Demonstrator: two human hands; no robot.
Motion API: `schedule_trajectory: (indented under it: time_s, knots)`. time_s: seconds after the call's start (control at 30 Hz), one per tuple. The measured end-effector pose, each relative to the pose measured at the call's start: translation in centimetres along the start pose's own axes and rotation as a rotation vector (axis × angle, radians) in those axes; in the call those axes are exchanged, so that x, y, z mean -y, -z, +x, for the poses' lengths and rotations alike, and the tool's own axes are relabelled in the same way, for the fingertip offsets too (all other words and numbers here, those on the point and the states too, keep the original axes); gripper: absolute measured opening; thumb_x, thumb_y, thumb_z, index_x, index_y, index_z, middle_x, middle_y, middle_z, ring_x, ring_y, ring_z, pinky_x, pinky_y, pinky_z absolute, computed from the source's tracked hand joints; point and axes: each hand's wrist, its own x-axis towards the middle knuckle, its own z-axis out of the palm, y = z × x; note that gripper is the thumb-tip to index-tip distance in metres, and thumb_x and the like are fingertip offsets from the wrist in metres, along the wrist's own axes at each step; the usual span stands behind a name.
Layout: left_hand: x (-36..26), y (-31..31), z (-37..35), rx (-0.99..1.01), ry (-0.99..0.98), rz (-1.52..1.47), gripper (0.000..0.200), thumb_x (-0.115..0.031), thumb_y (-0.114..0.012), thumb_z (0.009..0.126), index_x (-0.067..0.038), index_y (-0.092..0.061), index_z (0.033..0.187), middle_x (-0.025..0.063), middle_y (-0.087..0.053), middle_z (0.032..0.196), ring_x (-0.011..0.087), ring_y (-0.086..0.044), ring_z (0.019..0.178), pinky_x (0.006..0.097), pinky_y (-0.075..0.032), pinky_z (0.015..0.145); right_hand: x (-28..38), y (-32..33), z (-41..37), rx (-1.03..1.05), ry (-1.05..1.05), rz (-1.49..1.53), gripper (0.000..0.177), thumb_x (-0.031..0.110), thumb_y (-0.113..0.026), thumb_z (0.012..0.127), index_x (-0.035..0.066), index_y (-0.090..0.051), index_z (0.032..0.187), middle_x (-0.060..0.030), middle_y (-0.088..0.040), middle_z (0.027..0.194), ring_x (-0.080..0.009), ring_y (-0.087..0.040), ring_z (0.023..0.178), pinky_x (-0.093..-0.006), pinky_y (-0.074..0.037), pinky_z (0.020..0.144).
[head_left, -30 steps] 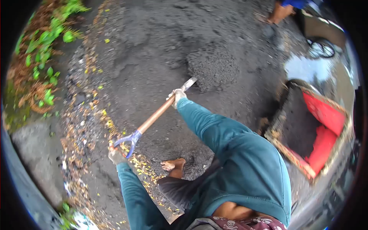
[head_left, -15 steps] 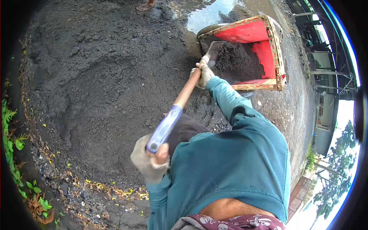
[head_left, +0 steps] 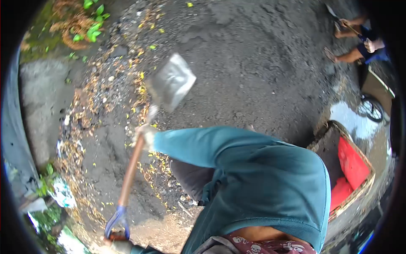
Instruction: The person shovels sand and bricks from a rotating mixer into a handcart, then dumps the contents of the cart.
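Observation:
I hold a shovel (head_left: 132,169) with a wooden shaft, a blue D-shaped handle and a flat metal blade. My right hand (head_left: 146,136), in a pale glove, is closed round the lower shaft near the blade. At the bottom edge, my left hand (head_left: 120,245) is closed on the D-handle, partly cut off by the frame. The blade is raised to the upper left, shiny and blurred, with no load visible on it. Dark sand-like material (head_left: 253,80) covers the ground beyond. To my right stands a red-lined wooden box cart (head_left: 355,163) with dark material inside.
Another person (head_left: 355,46) sits or crouches at the upper right, holding a tool. Near them are a wheel (head_left: 372,108) and a puddle (head_left: 349,118). Yellow leaves and gravel (head_left: 101,93) lie at left, beside a concrete strip (head_left: 44,101) and green plants (head_left: 95,29).
The shovel has swung from the cart on the right over to the left, its blade leaving the dark material there. My view has turned left, and both hands still grip the shovel.

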Motion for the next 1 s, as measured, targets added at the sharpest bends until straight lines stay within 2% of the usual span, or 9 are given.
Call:
schedule_trajectory:
  time_s: [0.13, 0.17, 0.27, 0.33, 0.4, 0.47, 0.73, 0.9, 1.0]
  knots:
    - [-10.1, 7.9, 3.7, -0.239, -0.432, 0.600, 0.048, -0.045, -0.043, 0.107, 0.001, -0.055, 0.116, 0.0055, -0.056, 0.070, 0.0173, -0.053, 0.055, 0.0338, -0.051, 0.050, -16.3, -11.4, 6.8, 0.083, -0.362, 0.082, 0.012, 0.013, -0.064, 0.091, 0.010, -0.054, 0.097, -0.0064, -0.056, 0.076, -0.0241, -0.061, 0.068, -0.0477, -0.055, 0.065]
    - [-9.4, 16.5, 11.3, -0.108, -0.403, 0.757, 0.063, -0.049, -0.047, 0.104, 0.000, -0.035, 0.141, 0.0072, -0.057, 0.072, 0.0214, -0.054, 0.054, 0.0364, -0.051, 0.047, -17.5, -13.5, 7.0, -0.143, -0.370, 0.039, 0.011, 0.010, -0.061, 0.092, 0.010, -0.055, 0.101, -0.0062, -0.054, 0.073, -0.0227, -0.059, 0.062, -0.0447, -0.052, 0.058]
    - [-9.0, 4.1, 14.5, -0.088, -0.386, 0.728, 0.064, -0.057, -0.046, 0.100, -0.002, -0.039, 0.133, 0.0070, -0.057, 0.070, 0.0217, -0.052, 0.050, 0.0362, -0.048, 0.042, -16.8, -10.8, 11.4, -0.196, -0.235, 0.058, 0.013, 0.009, -0.063, 0.090, 0.011, -0.056, 0.101, -0.0069, -0.054, 0.073, -0.0215, -0.059, 0.063, -0.0407, -0.052, 0.056]
    - [-0.2, -11.3, 16.6, 0.053, -0.255, 0.464, 0.044, -0.046, -0.052, 0.099, -0.005, -0.049, 0.112, 0.0043, -0.056, 0.066, 0.0187, -0.052, 0.050, 0.0355, -0.046, 0.043, -11.9, 1.5, 23.6, 0.012, -0.031, 0.454, 0.013, 0.021, -0.054, 0.095, 0.008, -0.053, 0.096, -0.0105, -0.052, 0.070, -0.0255, -0.060, 0.064, -0.0444, -0.052, 0.060]
    - [7.7, -23.9, 15.4, 0.142, -0.082, 0.245, 0.030, -0.036, -0.059, 0.098, -0.007, -0.059, 0.092, 0.0016, -0.054, 0.063, 0.0158, -0.051, 0.050, 0.0349, -0.043, 0.043, 5.0, 15.6, 28.2, 0.001, -0.074, -0.161, 0.011, 0.017, -0.048, 0.096, 0.007, -0.053, 0.094, -0.0102, -0.060, 0.086, -0.0278, -0.063, 0.073, -0.0472, -0.056, 0.078]
    - [12.4, -31.8, 11.9, 0.123, 0.037, 0.051, 0.035, -0.036, -0.059, 0.100, -0.014, -0.058, 0.073, -0.0051, -0.039, 0.051, 0.0069, -0.036, 0.040, 0.0278, -0.028, 0.034, 11.7, 14.6, 19.3, -0.353, 0.246, 0.004, 0.008, 0.008, -0.053, 0.092, 0.007, -0.050, 0.100, -0.0118, -0.058, 0.086, -0.0307, -0.063, 0.075, -0.0537, -0.058, 0.073]
    - [30.9, -36.0, 6.3, 0.738, 0.077, -0.031, 0.028, -0.029, -0.061, 0.098, -0.013, -0.062, 0.075, -0.0015, -0.049, 0.056, 0.0154, -0.045, 0.042, 0.0341, -0.034, 0.040, 19.9, 30.7, -1.2, -0.499, 0.571, 0.089, 0.017, 0.014, -0.053, 0.091, 0.011, -0.046, 0.107, -0.0093, -0.050, 0.080, -0.0292, -0.054, 0.071, -0.0596, -0.053, 0.080]
    - [20.9, -39.7, -18.3, 1.118, -0.105, 0.223, 0.029, -0.035, -0.066, 0.092, -0.007, -0.073, 0.088, 0.0166, -0.068, 0.076, 0.0358, -0.066, 0.073, 0.0481, -0.050, 0.066, 24.9, 46.4, -30.6, -0.812, 0.840, 0.041, 0.059, 0.032, -0.050, 0.097, 0.009, -0.034, 0.149, -0.0171, -0.055, 0.117, -0.0372, -0.056, 0.109, -0.0607, -0.045, 0.101]
    - [18.2, -38.9, -28.0, 1.345, -0.457, 0.046, 0.035, -0.043, -0.072, 0.088, -0.008, -0.071, 0.091, 0.0158, -0.068, 0.076, 0.0358, -0.067, 0.068, 0.0459, -0.052, 0.062, 27.0, 51.6, -45.4, -1.253, 0.732, 0.078, 0.045, 0.058, -0.041, 0.092, 0.019, -0.055, 0.109, -0.0022, -0.062, 0.095, -0.0249, -0.060, 0.090, -0.0500, -0.049, 0.089]
